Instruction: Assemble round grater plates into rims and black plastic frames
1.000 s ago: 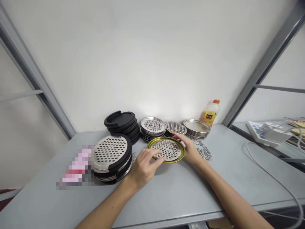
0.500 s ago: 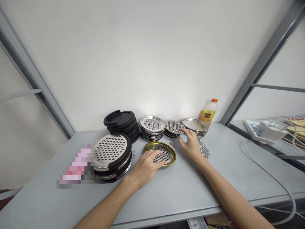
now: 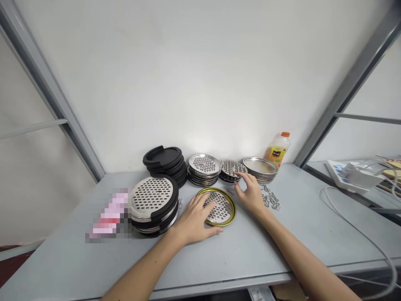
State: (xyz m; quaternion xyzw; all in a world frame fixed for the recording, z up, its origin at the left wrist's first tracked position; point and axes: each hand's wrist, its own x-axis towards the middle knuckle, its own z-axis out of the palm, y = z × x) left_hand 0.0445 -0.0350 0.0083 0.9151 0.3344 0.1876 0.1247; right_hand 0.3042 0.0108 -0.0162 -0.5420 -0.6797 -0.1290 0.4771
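Observation:
A gold-rimmed ring with a perforated metal grater disc (image 3: 221, 209) inside it lies flat on the grey table. Over its left side rests my left hand (image 3: 196, 217), fingers spread, thumb stretched below the rim, holding nothing. My right hand (image 3: 250, 194) is just in front of a short stack of grater discs (image 3: 233, 168), its thumb and fingers apart with nothing between them. Small metal clips (image 3: 272, 200) lie right of my right hand. A taller stack of graters with black rims (image 3: 153, 198) stands left of my left hand.
Behind are a pile of black rings (image 3: 166, 159), stacked silver-rimmed graters (image 3: 204, 166) and a stack of silver rims (image 3: 260, 166). A juice bottle (image 3: 278, 151) stands at the wall. A white cable and power strip (image 3: 346, 177) are at right, a pixelated pink object (image 3: 111, 211) at left.
My left hand's fingers have spread, with the thumb moving off the disc toward the front. The right hand remains near the short grater stack. The whole view has shifted slightly.

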